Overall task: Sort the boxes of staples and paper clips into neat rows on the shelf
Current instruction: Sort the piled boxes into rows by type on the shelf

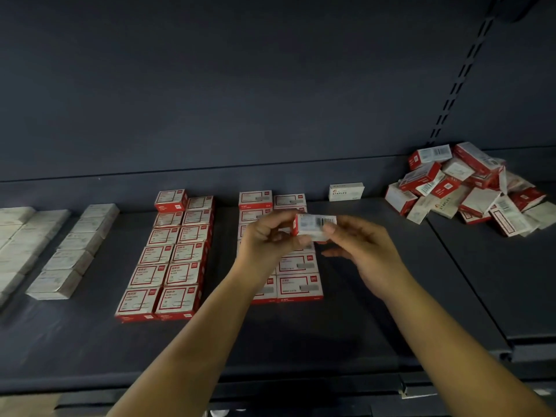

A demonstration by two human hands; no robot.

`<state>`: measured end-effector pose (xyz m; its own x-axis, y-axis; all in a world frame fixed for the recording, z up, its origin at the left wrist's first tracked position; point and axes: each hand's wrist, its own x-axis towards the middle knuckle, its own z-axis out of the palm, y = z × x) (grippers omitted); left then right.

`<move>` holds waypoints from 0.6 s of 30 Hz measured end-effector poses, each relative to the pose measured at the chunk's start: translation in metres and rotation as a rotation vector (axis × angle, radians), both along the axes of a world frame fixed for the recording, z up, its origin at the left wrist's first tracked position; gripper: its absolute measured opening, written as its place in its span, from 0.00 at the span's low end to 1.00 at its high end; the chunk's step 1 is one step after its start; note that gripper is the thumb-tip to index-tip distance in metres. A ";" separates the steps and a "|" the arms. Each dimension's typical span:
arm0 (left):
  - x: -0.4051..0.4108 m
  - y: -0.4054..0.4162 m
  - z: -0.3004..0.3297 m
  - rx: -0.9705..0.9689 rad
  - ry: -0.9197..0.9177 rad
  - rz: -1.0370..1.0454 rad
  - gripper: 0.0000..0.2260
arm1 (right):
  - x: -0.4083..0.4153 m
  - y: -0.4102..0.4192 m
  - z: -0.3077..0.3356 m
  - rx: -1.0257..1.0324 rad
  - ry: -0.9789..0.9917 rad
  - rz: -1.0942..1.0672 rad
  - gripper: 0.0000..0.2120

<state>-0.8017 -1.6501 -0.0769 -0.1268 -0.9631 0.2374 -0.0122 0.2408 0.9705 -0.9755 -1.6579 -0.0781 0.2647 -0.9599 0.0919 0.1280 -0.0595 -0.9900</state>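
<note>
dark grey metal shelf [346, 320]: carried all stock; slotted upright at right rear.
white flat cardboard boxes in rows [69, 251]: far left, lying lengthwise, edges touching.
red-and-white printed cardboard boxes, double row [168, 257]: left of centre, one extra box stacked at the rear.
second red-and-white double row [298, 278]: centre, partly hidden by the hands.
loose heap of mixed red and white boxes [463, 188]: right rear, unsorted, tilted every way.
single white box marked staples [346, 191]: rear, apart from the heap, on its own.
small red-and-white barcode box [314, 227]: held in the air above the centre rows, barcode face up.
left hand [267, 239]: fingers curled, pinching the box's red end.
right hand [361, 251]: thumb and forefinger pinching the other end, remaining fingers loosely spread.
handling note: judged best to turn the printed face up, match it to its kind, then set it square against a row's end.
</note>
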 end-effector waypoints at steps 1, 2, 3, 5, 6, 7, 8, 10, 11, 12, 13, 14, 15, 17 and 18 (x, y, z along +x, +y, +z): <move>0.001 0.000 0.000 -0.010 0.003 0.001 0.16 | 0.000 0.000 0.001 0.006 -0.059 0.015 0.18; 0.001 0.000 -0.001 -0.014 -0.001 0.002 0.18 | 0.000 -0.001 0.000 -0.002 -0.098 0.014 0.21; 0.001 0.000 -0.001 -0.005 -0.007 0.002 0.21 | 0.000 -0.002 0.000 -0.017 -0.123 -0.001 0.24; 0.002 0.002 -0.001 0.042 0.016 -0.011 0.25 | -0.001 -0.003 0.002 -0.069 -0.155 -0.056 0.23; 0.002 0.003 -0.001 0.064 0.037 -0.031 0.24 | 0.000 -0.003 0.003 -0.090 -0.165 -0.079 0.21; 0.002 0.005 -0.001 0.076 0.053 -0.051 0.22 | 0.000 -0.002 0.004 -0.103 -0.176 -0.094 0.20; 0.002 0.006 0.000 0.074 0.063 -0.067 0.20 | 0.001 0.000 0.004 -0.115 -0.183 -0.103 0.19; 0.000 0.008 -0.001 0.060 0.073 -0.070 0.16 | 0.002 0.003 0.002 -0.131 -0.177 -0.110 0.19; 0.000 0.009 0.000 0.057 0.080 -0.060 0.15 | 0.004 0.005 0.001 -0.133 -0.172 -0.114 0.19; -0.001 0.009 0.000 0.057 0.087 -0.050 0.16 | 0.005 0.006 0.000 -0.136 -0.170 -0.121 0.18; -0.001 0.010 0.000 0.062 0.095 -0.045 0.16 | 0.006 0.008 0.000 -0.138 -0.172 -0.124 0.18; -0.001 0.011 -0.001 0.073 0.100 -0.036 0.16 | 0.006 0.009 -0.001 -0.142 -0.179 -0.124 0.19; -0.001 0.011 -0.003 0.092 0.108 -0.025 0.16 | 0.006 0.010 0.000 -0.142 -0.196 -0.113 0.19; 0.001 0.012 -0.006 0.160 0.157 0.006 0.15 | 0.007 0.012 0.002 -0.131 -0.227 -0.060 0.22; 0.002 0.012 -0.007 0.216 0.216 0.023 0.18 | 0.007 0.013 0.001 -0.121 -0.243 -0.023 0.25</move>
